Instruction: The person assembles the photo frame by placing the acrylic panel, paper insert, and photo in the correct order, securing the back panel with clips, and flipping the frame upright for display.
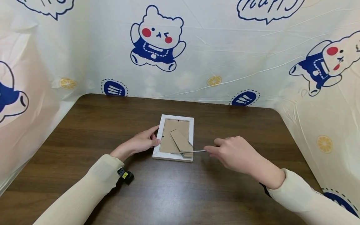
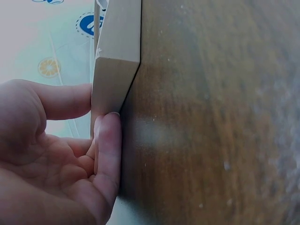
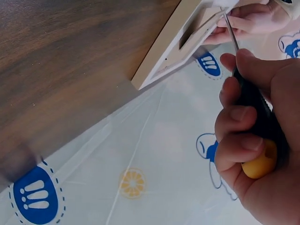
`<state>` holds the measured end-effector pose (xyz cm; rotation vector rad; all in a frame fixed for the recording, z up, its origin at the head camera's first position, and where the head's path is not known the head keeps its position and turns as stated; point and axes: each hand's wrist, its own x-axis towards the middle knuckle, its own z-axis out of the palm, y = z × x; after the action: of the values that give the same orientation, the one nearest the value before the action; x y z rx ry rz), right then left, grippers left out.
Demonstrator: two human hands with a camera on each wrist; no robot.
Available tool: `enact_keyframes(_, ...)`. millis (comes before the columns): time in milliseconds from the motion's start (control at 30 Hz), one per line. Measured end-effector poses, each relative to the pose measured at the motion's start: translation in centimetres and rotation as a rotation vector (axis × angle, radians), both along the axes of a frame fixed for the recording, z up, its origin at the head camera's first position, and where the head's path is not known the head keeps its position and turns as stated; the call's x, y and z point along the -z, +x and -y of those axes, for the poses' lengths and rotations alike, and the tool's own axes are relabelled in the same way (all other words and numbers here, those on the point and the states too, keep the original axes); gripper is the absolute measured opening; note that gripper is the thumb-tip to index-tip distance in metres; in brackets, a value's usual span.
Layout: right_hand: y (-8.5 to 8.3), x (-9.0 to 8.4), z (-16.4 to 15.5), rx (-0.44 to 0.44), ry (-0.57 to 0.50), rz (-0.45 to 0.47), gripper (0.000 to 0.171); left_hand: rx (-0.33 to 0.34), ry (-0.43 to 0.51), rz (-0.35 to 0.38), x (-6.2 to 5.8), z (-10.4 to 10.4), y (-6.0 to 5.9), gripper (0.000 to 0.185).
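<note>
Much stayed out of sight. From the head view my right hand [image 1: 234, 154] covered the screwdriver's handle; only the thin metal shaft [image 1: 187, 152] showed, running left from my fingers. The tip's exact contact point on the frame was too small to make out. The front of the picture frame [image 1: 175, 137] was hidden, since it lay face down with its brown backing board and the folded cardboard stand [image 1: 181, 142] facing up. The left wrist view showed only one pale edge of the frame [image 2: 117, 56] against the dark wooden surface [image 1: 98, 125].

My left hand [image 1: 142, 142] rested at the frame's left edge, fingers nearly straight, fingertips [image 2: 108, 140] pressed to the white side, nothing gripped. My right hand sat just right of the frame's near right corner, fingers curled tight round the screwdriver [image 3: 255, 122], whose black handle ended in a yellow-orange butt in my palm. The shaft crossed the frame's near edge, low over the backing.

The frame lay near the middle of the surface, between both hands. A cartoon-bear printed sheet [image 1: 225, 53] hung behind and at both sides.
</note>
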<state>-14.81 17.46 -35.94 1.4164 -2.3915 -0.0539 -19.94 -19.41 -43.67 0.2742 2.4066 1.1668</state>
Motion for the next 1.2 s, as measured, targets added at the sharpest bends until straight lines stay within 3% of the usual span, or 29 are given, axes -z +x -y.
enact_keyframes(167, 0.3, 0.1, 0.2, 0.013, 0.021, -0.037, 0.011, 0.007, 0.012, -0.004, -0.2, 0.0, 0.1, 0.077)
enact_keyframes(567, 0.4, 0.3, 0.0, 0.052, 0.031, 0.066, 0.005, 0.009, 0.016, -0.004, 0.0, -0.1, -0.1, 0.078)
enact_keyframes(767, 0.0, 0.1, 0.1, 0.070, 0.045, 0.177, 0.004, 0.009, 0.017, -0.013, 0.1, 0.0, -0.1, 0.078)
enact_keyframes(1200, -1.6, -0.3, -0.1, 0.117, 0.108, 0.476, 0.022, 0.007, 0.026, -0.006, -0.1, -0.1, -0.1, 0.078)
